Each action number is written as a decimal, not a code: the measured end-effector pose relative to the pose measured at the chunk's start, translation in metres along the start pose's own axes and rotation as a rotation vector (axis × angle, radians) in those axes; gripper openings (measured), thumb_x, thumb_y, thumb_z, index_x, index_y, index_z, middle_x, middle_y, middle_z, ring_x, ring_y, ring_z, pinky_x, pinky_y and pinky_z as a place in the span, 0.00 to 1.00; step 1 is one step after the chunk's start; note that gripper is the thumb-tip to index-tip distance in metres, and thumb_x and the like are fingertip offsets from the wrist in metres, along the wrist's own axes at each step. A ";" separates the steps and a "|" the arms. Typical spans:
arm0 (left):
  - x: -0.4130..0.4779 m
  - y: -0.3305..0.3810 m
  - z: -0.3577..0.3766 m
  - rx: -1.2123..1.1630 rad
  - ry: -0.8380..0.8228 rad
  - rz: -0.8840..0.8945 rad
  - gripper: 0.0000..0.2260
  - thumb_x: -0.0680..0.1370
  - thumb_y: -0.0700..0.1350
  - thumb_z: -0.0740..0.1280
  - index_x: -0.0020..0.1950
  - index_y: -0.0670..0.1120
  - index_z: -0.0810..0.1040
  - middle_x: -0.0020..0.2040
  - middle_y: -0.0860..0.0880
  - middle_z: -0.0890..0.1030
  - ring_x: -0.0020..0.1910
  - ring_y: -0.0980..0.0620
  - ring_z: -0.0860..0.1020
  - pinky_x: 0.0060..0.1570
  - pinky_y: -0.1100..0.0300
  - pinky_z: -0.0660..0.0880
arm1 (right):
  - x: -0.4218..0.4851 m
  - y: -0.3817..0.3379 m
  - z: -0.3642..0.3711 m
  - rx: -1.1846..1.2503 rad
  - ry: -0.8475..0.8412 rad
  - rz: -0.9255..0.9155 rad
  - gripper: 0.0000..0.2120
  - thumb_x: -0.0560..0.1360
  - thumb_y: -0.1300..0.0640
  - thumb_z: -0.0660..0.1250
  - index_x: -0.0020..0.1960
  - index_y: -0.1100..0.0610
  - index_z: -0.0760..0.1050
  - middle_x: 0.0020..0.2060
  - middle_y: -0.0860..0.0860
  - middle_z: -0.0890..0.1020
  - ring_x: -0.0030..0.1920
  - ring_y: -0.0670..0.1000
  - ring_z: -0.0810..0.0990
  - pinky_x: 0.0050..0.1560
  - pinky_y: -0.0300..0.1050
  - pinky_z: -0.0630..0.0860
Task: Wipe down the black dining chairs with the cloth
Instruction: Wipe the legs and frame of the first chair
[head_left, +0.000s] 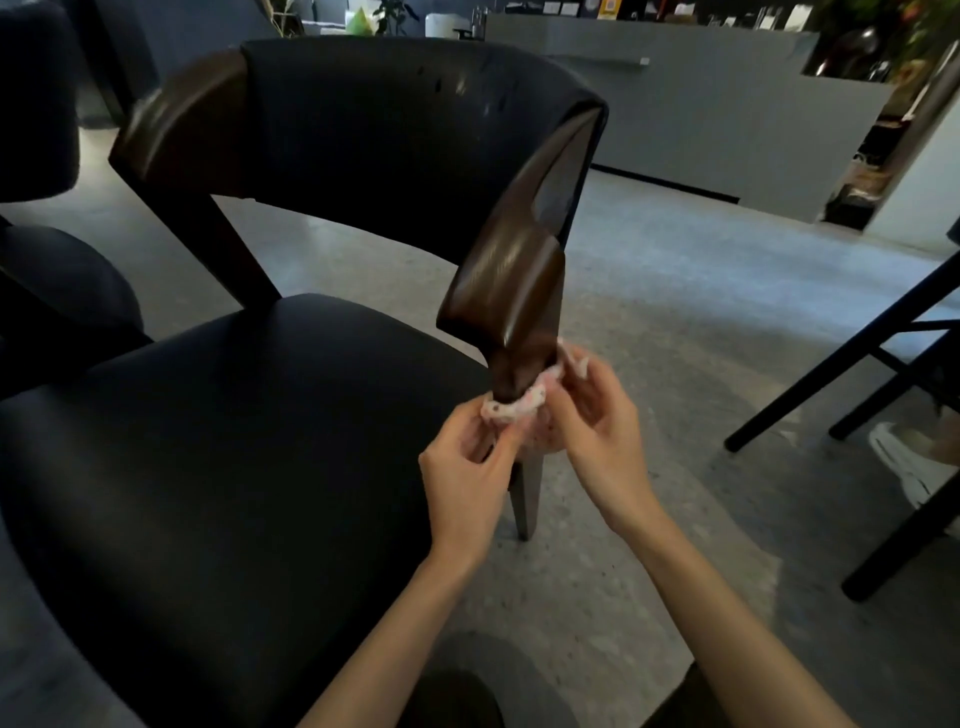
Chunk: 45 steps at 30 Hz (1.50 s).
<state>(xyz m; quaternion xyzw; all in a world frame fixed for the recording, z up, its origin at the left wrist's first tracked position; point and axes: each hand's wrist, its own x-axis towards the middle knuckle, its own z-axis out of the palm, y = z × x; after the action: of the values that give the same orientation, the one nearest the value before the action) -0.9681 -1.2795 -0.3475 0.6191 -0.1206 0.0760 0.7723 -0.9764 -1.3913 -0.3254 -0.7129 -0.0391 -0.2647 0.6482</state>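
Cloth (519, 408) is looped round the brown wood post (511, 291) of the black chair (389, 135), just beside the seat (234, 467). L hand (462, 467) and R hand (597, 431) each pinch an end, fingers clamped on cloth. Seat is glossy, smooth. Floor (675, 312) is grey, speckled, prob. concrete. Grey worktop (675, 104) at back of room.

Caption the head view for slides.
Left hand and right hand hold a pinkish cloth around the black chair's post.

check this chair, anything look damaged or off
A few small dark and shiny marks dot the black backrest near its upper right; nicks or wet spots, I cannot tell which. Nothing else stands out.
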 end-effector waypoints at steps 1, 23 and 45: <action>0.001 0.008 0.001 -0.021 0.032 0.049 0.11 0.74 0.39 0.71 0.54 0.49 0.80 0.48 0.54 0.85 0.52 0.59 0.82 0.48 0.66 0.78 | 0.001 -0.011 0.002 0.046 0.025 -0.036 0.14 0.78 0.66 0.64 0.62 0.54 0.74 0.51 0.44 0.82 0.53 0.41 0.81 0.51 0.33 0.76; -0.012 -0.123 0.054 0.225 0.479 0.122 0.22 0.77 0.52 0.67 0.67 0.41 0.75 0.59 0.46 0.81 0.59 0.51 0.80 0.57 0.46 0.77 | 0.011 0.110 -0.036 0.204 -0.077 0.203 0.07 0.73 0.64 0.69 0.50 0.57 0.77 0.40 0.47 0.85 0.44 0.44 0.83 0.45 0.35 0.77; -0.027 -0.165 0.063 0.071 0.720 0.278 0.13 0.72 0.38 0.74 0.57 0.41 0.82 0.51 0.45 0.84 0.52 0.49 0.83 0.53 0.46 0.78 | 0.020 0.145 -0.041 0.361 -0.045 0.033 0.08 0.66 0.63 0.73 0.45 0.61 0.79 0.37 0.46 0.85 0.42 0.43 0.83 0.46 0.37 0.77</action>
<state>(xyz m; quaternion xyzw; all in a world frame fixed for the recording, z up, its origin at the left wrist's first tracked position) -0.9553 -1.3764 -0.4973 0.5568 0.0781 0.3965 0.7258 -0.9148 -1.4585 -0.4465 -0.5912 -0.0891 -0.2267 0.7689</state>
